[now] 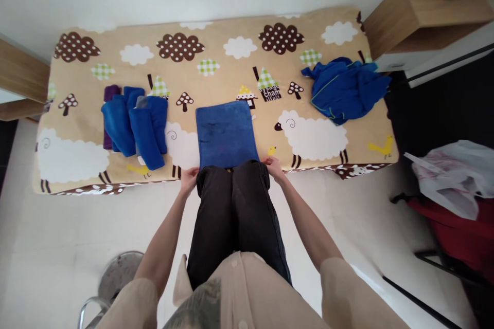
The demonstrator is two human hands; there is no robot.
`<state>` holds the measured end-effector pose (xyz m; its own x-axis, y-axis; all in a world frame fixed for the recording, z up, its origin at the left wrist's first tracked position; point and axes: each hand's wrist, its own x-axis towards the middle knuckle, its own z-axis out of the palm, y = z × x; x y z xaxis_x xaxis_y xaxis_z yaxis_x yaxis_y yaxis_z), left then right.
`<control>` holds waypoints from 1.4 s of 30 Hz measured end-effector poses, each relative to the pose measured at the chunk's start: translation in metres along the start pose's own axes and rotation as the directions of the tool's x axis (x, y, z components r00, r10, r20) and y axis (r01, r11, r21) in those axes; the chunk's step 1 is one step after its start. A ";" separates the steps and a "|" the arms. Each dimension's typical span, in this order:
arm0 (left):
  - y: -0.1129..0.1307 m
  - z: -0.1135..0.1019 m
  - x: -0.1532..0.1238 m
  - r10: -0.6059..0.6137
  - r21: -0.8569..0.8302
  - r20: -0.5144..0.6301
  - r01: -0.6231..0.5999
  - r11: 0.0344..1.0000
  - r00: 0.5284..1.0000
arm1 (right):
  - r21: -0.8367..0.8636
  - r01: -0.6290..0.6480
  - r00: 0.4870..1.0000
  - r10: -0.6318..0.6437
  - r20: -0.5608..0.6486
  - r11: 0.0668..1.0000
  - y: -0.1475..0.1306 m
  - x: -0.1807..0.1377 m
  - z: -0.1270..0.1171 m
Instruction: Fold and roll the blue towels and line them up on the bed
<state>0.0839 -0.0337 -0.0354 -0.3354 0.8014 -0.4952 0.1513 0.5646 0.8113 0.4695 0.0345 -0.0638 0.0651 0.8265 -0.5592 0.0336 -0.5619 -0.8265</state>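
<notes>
A blue towel (pixel 227 133) lies spread flat on the patterned bed cover, its near edge hidden behind my dark-trousered knees. My left hand (pixel 189 180) is closed in a pinch at the towel's near left corner, beside my left knee. At the near right corner, my right hand (pixel 273 167) also has its fingers pinched together, close against my right knee. What lies between the fingertips is small and partly hidden. To the left rests a group of rolled or folded blue towels (pixel 148 131) with a purple one (pixel 110 93). A crumpled heap of blue cloth (pixel 343 90) with green edging lies to the right.
The low bed (pixel 239 82) stands against a white wall. Wooden shelf units flank it, one at right (pixel 409 15). A white plastic bag (pixel 455 175) sits on something red (pixel 455 231) at right. A round stool (pixel 119 272) stands at lower left.
</notes>
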 end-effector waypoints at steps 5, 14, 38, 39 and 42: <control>0.008 -0.004 0.029 -0.030 0.012 0.073 0.029 1.000 0.997 | -0.125 -0.056 0.988 0.074 0.138 0.991 -0.014 0.023 -0.006; 0.082 0.006 0.150 0.104 0.070 0.208 -0.121 0.990 0.973 | -0.242 0.163 0.974 -0.116 0.195 0.957 -0.090 0.115 0.023; 0.105 0.036 0.273 0.284 -0.007 -0.004 -0.284 0.959 0.959 | -0.604 0.570 0.817 -0.463 0.343 0.557 -0.135 0.298 0.067; 0.107 0.038 0.267 0.298 0.037 0.013 -0.298 0.954 0.954 | -0.600 0.595 0.799 -0.475 0.369 0.536 -0.136 0.292 0.070; 0.110 0.047 0.229 0.415 0.161 0.053 -0.418 0.894 0.908 | -0.614 0.643 0.749 -0.541 0.381 0.458 -0.138 0.249 0.084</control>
<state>0.0679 0.2209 -0.0744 -0.1929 0.9727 -0.1292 0.4256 0.2016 0.8822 0.3969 0.3207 -0.0945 -0.3498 0.9368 0.0038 0.6696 0.2528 -0.6984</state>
